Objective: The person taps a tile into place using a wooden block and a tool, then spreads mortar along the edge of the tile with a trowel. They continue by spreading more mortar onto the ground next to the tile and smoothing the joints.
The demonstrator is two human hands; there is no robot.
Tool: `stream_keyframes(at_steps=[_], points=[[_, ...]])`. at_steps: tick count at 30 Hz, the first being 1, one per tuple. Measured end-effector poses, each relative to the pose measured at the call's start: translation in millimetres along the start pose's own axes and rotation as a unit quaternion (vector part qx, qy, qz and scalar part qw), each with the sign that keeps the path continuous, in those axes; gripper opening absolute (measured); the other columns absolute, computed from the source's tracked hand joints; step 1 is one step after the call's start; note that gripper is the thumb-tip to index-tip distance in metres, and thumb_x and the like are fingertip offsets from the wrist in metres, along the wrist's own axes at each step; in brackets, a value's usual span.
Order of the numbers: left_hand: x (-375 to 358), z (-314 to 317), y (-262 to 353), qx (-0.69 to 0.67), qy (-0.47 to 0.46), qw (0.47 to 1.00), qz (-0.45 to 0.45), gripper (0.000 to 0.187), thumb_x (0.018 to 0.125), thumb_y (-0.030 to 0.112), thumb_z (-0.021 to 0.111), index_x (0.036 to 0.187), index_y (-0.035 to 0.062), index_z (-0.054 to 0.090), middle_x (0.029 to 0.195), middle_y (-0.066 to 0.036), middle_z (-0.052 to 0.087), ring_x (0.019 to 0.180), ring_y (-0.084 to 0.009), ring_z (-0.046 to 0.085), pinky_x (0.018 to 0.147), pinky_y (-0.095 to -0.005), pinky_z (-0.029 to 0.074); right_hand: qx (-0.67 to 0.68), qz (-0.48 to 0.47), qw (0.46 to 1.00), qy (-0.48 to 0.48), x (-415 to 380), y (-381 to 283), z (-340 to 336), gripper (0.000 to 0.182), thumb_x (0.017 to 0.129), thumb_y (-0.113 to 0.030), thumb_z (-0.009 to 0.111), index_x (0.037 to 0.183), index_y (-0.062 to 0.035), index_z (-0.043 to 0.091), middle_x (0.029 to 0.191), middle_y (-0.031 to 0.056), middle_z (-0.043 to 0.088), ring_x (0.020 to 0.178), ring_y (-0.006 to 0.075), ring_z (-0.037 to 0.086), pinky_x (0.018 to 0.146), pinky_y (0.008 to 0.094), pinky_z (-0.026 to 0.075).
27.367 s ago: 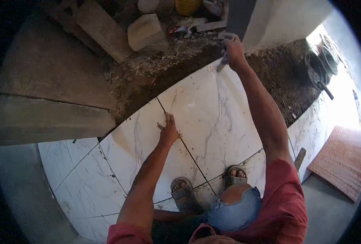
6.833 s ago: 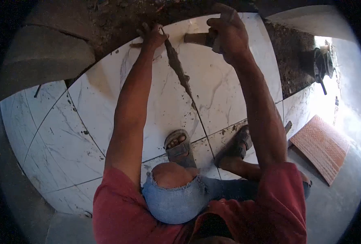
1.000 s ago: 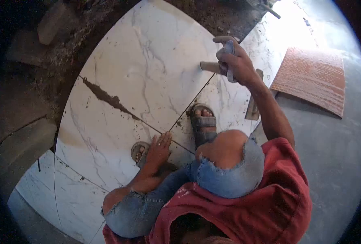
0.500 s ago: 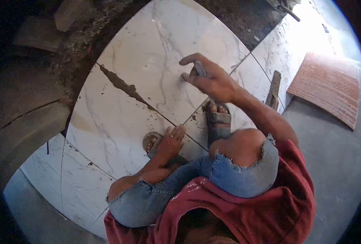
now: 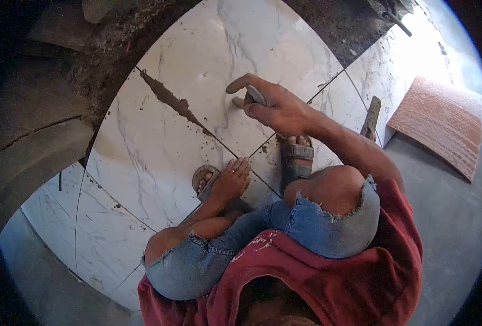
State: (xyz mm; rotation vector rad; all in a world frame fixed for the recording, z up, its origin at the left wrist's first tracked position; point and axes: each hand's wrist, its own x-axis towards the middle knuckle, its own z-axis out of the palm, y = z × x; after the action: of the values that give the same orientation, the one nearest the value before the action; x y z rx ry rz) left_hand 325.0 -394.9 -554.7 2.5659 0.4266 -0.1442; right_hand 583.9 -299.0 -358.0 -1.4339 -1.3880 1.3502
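Observation:
My right hand [image 5: 282, 108] is over the large white marbled tile [image 5: 208, 65], index finger bent out and thumb below. A small grey flat-sided piece [image 5: 256, 96] is gripped in it; its exact kind I cannot make out. My left hand [image 5: 232, 180] lies with fingers stretched out on the tiles, beside the joint where the corners meet, with a ring on one finger. Between two tiles runs a dark wedge of mortar [image 5: 173, 100], wide at the far end and narrowing toward my left hand. My sandalled feet [image 5: 297, 155] rest on the tiles.
Rough dark mortar bed [image 5: 328, 32] borders the tiles at the far side. To the right, a reddish-brown ridged tile [image 5: 442, 127] lies on the grey floor, near a mortar-stained strip [image 5: 371, 117]. A curved concrete edge [image 5: 45, 168] is at left.
The view has shifted slightly. My right hand has moved a little to the left over the tile, still gripping the grey piece. My left hand stays in about the same place.

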Motion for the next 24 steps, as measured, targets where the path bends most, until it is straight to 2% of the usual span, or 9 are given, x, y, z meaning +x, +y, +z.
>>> stream_keyframes(at_steps=[3, 5, 6, 10, 13, 14, 16, 20, 24], points=[[0.4, 3.9, -1.2, -0.029, -0.012, 0.999, -0.012, 0.045, 0.091, 0.028, 0.047, 0.127, 0.0017, 0.048, 0.139, -0.016, 0.04, 0.129, -0.0272, 0.036, 0.109, -0.0434, 0.024, -0.015, 0.06, 0.998, -0.013, -1.1, -19.7, -11.8, 0.037, 0.083, -0.013, 0.051, 0.119, -0.0061, 0.047, 0.068, 0.0058, 0.05, 0.063, 0.0153, 0.05, 0.062, 0.0312, 0.044], [-0.8, 1.1, 0.2, -0.024, -0.009, 1.0, -0.01, 0.048, 0.09, 0.031, 0.047, 0.129, 0.0028, 0.046, 0.141, -0.015, 0.037, 0.129, -0.0273, 0.035, 0.11, -0.0432, 0.022, 0.115, 0.014, 0.993, 0.031, -5.2, -23.2, -19.1, 0.036, 0.083, -0.013, 0.051, 0.118, -0.0072, 0.048, 0.069, 0.0037, 0.051, 0.06, 0.0113, 0.049, 0.059, 0.0273, 0.044], [-2.0, 2.6, 0.9, -0.022, -0.009, 1.0, -0.01, 0.048, 0.09, 0.031, 0.047, 0.129, 0.0028, 0.046, 0.141, -0.015, 0.037, 0.129, -0.0273, 0.035, 0.11, -0.0432, 0.022, 0.07, 0.006, 0.996, 0.047, 2.6, -3.5, -20.5, 0.036, 0.084, -0.017, 0.055, 0.118, -0.0085, 0.049, 0.069, 0.0013, 0.05, 0.057, 0.0083, 0.047, 0.053, 0.0236, 0.04], [5.3, -0.3, -4.0, -0.001, 0.007, 1.0, -0.003, 0.047, 0.09, 0.032, 0.049, 0.128, 0.004, 0.048, 0.139, -0.015, 0.041, 0.128, -0.0267, 0.037, 0.109, -0.0435, 0.025, 0.058, 0.049, 0.993, 0.093, 12.0, 1.6, -37.5, 0.039, 0.084, -0.016, 0.058, 0.12, -0.0066, 0.048, 0.07, 0.0001, 0.049, 0.056, 0.0081, 0.046, 0.047, 0.0232, 0.039], [-4.3, -1.6, 1.2, -0.014, 0.005, 1.0, -0.006, 0.047, 0.089, 0.031, 0.05, 0.127, 0.0041, 0.049, 0.137, -0.014, 0.043, 0.127, -0.0269, 0.039, 0.107, -0.0441, 0.026, 0.135, -0.017, 0.978, 0.159, 13.7, -3.1, -46.3, 0.041, 0.079, -0.01, 0.057, 0.118, -0.0036, 0.048, 0.069, 0.0006, 0.049, 0.057, 0.0081, 0.048, 0.049, 0.0237, 0.043], [0.5, -3.2, 0.5, -0.026, 0.011, 1.0, -0.01, 0.046, 0.089, 0.031, 0.051, 0.126, 0.004, 0.049, 0.136, -0.014, 0.044, 0.127, -0.027, 0.039, 0.107, -0.0445, 0.027, 0.032, -0.094, 0.985, 0.139, 24.4, 14.5, -48.3, 0.041, 0.078, -0.009, 0.057, 0.118, -0.0038, 0.049, 0.068, 0.0008, 0.049, 0.057, 0.0077, 0.048, 0.049, 0.024, 0.043], [0.0, -5.3, 2.2, -0.017, 0.012, 1.0, 0.0, 0.047, 0.088, 0.032, 0.051, 0.126, 0.0038, 0.049, 0.136, -0.014, 0.044, 0.127, -0.0271, 0.04, 0.107, -0.0448, 0.028, 0.097, 0.029, 0.983, 0.152, 34.6, 32.5, -48.6, 0.04, 0.076, -0.008, 0.056, 0.115, -0.0037, 0.05, 0.068, 0.0023, 0.052, 0.058, 0.0097, 0.05, 0.046, 0.0264, 0.043], [3.9, -2.8, -0.1, -0.003, 0.012, 1.0, 0.0, 0.048, 0.087, 0.033, 0.053, 0.125, 0.0033, 0.049, 0.136, -0.015, 0.044, 0.127, -0.0271, 0.039, 0.106, -0.0458, 0.028, 0.138, -0.097, 0.97, 0.174, 42.4, 14.7, -40.7, 0.041, 0.078, -0.011, 0.052, 0.117, -0.0042, 0.047, 0.07, 0.0064, 0.054, 0.05, 0.0151, 0.049, 0.037, 0.0315, 0.04], [6.7, 2.3, -5.9, 0.019, -0.008, 1.0, 0.021, 0.05, 0.087, 0.033, 0.053, 0.126, 0.0031, 0.049, 0.136, -0.015, 0.043, 0.128, -0.0273, 0.039, 0.106, -0.0466, 0.028, 0.076, 0.078, 0.987, 0.115, 51.0, -18.7, -39.8, 0.039, 0.08, -0.009, 0.05, 0.119, -0.0019, 0.047, 0.063, 0.0023, 0.045, 0.052, 0.0119, 0.044, 0.046, 0.0267, 0.038]])
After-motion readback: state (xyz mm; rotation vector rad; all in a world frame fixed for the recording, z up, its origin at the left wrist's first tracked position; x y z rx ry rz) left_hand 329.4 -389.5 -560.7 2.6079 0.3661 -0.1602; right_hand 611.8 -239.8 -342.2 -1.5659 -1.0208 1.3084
